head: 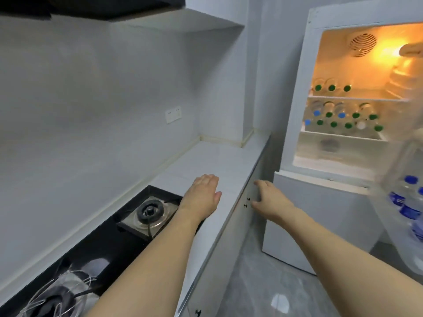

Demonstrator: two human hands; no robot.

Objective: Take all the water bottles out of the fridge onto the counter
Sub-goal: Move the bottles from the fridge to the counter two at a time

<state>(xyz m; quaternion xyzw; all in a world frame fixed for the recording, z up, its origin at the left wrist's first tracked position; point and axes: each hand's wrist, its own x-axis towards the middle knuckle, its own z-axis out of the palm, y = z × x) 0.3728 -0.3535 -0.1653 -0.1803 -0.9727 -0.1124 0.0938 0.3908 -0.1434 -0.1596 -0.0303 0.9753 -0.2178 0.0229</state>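
A black gas hob (146,213) sat left on the pale tiled counter (217,156), over which the empty left hand (202,195) hovered flat. The right hand (270,200), fingers loose and empty, reached towards the open white fridge (297,110), where clear plastic water bottles with green and blue caps (343,120) waited on lit shelves, none apparently moved yet.

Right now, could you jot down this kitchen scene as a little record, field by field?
fridge: door open, lit inside
upper shelf: three green-capped bottles
lower shelf: many bottles, green, blue and one white cap
door rack: blue-capped bottles with blue labels
counter: white, no bottles on it yet
left hand: open, over the counter, holding nothing
right hand: open, beside the counter's front edge, holding nothing
stove: black gas hob, burner unlit
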